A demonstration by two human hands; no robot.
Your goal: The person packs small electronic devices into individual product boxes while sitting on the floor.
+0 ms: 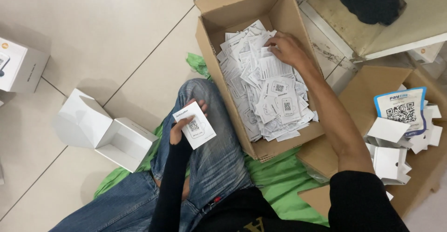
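Observation:
My left hand (182,126) holds a small white leaflet (195,125) with a square code printed on it, above my jeans-clad knee. My right hand (285,48) reaches into an open cardboard box (219,41) and rests with spread fingers on a heap of several similar white leaflets (267,92). The box lies tilted on the floor in front of my legs.
An open white carton (109,132) sits on the tiled floor at left, another white box (18,66) at the far left edge. A green cloth (279,176) lies under my legs. At right a flat cardboard (421,167) bears white cards and a blue-edged code placard (401,108).

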